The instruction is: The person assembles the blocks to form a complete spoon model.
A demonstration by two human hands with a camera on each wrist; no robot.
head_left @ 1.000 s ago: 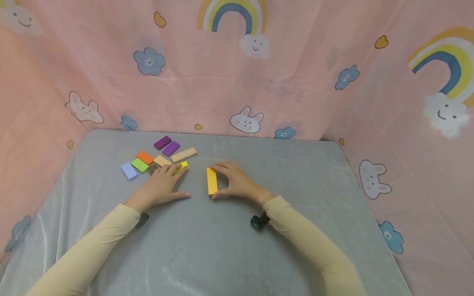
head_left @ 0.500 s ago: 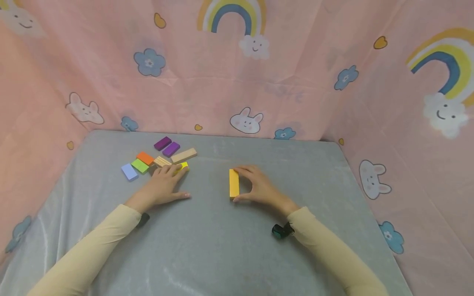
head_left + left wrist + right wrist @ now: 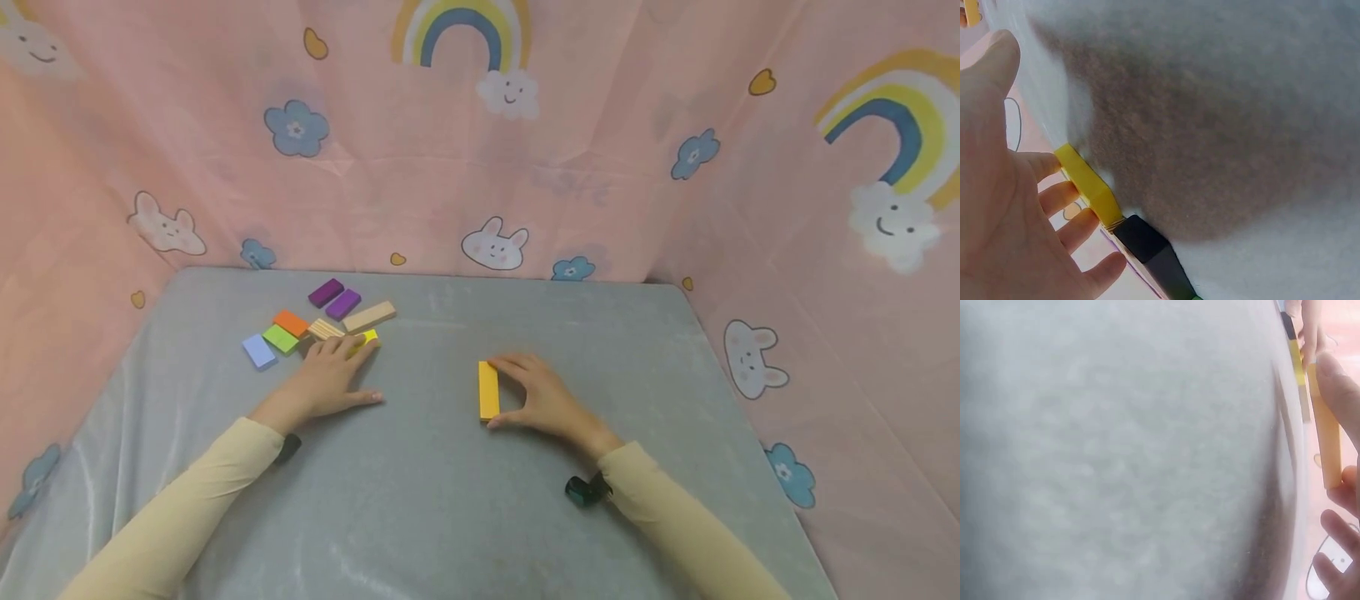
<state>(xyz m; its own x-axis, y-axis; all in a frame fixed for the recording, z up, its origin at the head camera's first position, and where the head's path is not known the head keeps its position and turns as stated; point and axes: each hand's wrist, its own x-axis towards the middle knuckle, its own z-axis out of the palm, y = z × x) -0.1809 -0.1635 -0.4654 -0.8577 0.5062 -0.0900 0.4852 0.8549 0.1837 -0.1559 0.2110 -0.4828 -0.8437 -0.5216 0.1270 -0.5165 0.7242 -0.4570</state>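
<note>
A: What does the right wrist view give you that the head view does not?

B: The lift of the amber block [image 3: 1327, 434]; its outline sits off the counter [image 3: 450, 517], against the pink curtain [image 3: 600, 125]; from the head view alone I cannot tell its height, only that it is near the counter's middle, well apart from the other blocks.

A: And the left wrist view?

B: A black block [image 3: 1154, 250], end to end with the yellow block [image 3: 1088, 187]; from the head, the left hand [image 3: 326, 379] covers much of both.

A: Where are the rest?

B: Around that hand, on the counter; a light blue block [image 3: 258, 352], a green block [image 3: 281, 338] and an orange block [image 3: 291, 323] make a slanting row; a striped pale block [image 3: 326, 330] is just beside the orange one; a plain wooden block [image 3: 370, 316] lies behind the yellow; a dark purple block [image 3: 326, 292] and a lighter purple block [image 3: 342, 304] lie farthest back.

A: How are the hands?

B: The right hand [image 3: 543, 402] pinches the amber block lengthwise, thumb at the near end, a finger at the far end, a gap before the palm; the left is spread wide, thumb stretched aside, fingertips touching the yellow block.
</note>
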